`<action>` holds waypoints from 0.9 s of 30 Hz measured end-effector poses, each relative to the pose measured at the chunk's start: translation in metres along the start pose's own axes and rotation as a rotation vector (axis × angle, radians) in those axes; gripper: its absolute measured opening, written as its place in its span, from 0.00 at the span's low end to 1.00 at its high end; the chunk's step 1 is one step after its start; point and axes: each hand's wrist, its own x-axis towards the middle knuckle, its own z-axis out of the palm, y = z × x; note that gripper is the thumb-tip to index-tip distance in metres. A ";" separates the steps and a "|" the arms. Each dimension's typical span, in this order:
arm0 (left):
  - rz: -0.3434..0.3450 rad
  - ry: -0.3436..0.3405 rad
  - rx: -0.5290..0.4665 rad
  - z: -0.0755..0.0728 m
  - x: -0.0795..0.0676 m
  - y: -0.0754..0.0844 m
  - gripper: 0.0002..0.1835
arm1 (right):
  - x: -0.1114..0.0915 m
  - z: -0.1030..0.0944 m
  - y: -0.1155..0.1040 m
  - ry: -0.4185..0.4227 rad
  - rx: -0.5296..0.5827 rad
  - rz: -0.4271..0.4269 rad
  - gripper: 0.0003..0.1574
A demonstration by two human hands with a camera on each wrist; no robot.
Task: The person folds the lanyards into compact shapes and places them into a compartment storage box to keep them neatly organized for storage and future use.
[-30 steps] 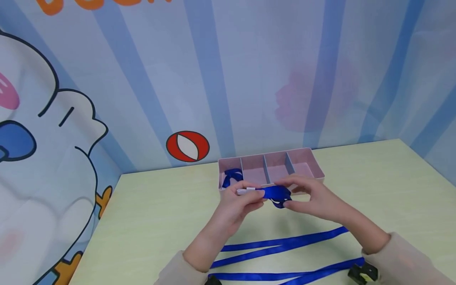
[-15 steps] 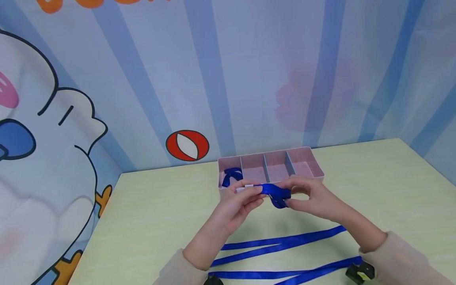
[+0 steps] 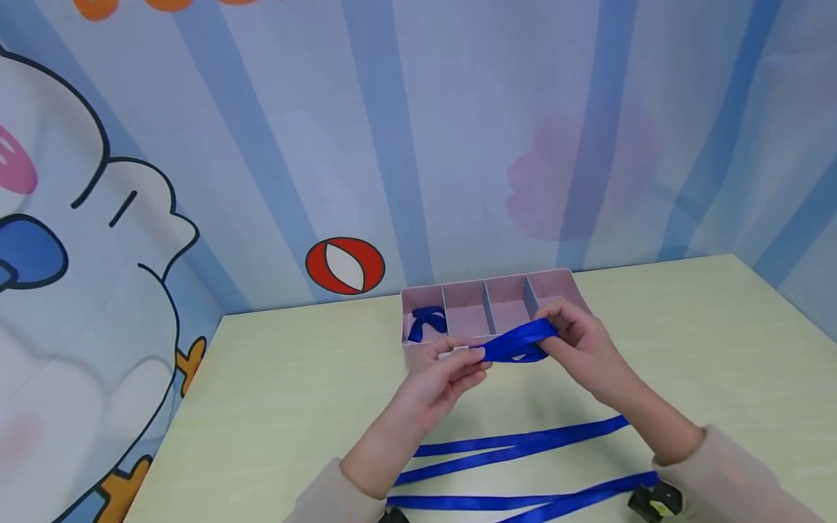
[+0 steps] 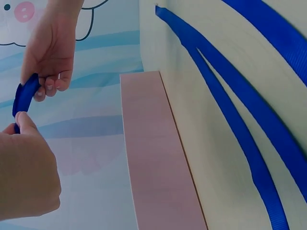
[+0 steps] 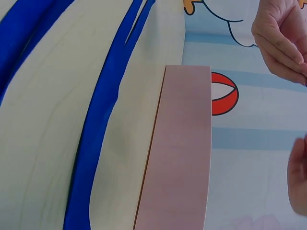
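In the head view my left hand (image 3: 434,385) pinches one end of a folded blue ribbon lanyard (image 3: 519,340) between thumb and fingers. A bit of white shows at that end, mostly covered by the hand. My right hand (image 3: 591,356) holds the other end of the folds, fingers curled. The bundle is stretched between both hands, in front of the pink box's front rim. The left wrist view has the lanyard (image 4: 26,93) running from the lower, left hand (image 4: 29,177) to the upper, right hand (image 4: 50,52). The right wrist view leaves it out of frame.
A pink box (image 3: 413,354) with several compartments stands at the table's back edge. Another blue lanyard (image 3: 428,319) lies folded in its leftmost compartment. Nearer me, two more blue lanyards (image 3: 562,438) lie stretched across the table (image 3: 294,385). A printed backdrop (image 3: 458,145) hangs behind.
My right hand has moved up and to the right, drawing the bunched loops of the lanyard out straighter. The left hand keeps its pinch almost in place.
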 end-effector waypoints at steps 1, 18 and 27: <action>-0.002 -0.002 0.010 0.000 0.000 -0.002 0.06 | 0.000 0.002 0.001 0.045 -0.021 -0.010 0.08; 0.109 0.048 0.182 -0.005 -0.001 -0.005 0.09 | -0.002 0.002 0.007 -0.012 -0.178 -0.215 0.14; 0.110 0.041 0.211 -0.010 0.000 -0.001 0.08 | -0.003 -0.015 0.000 -0.197 -0.088 -0.117 0.14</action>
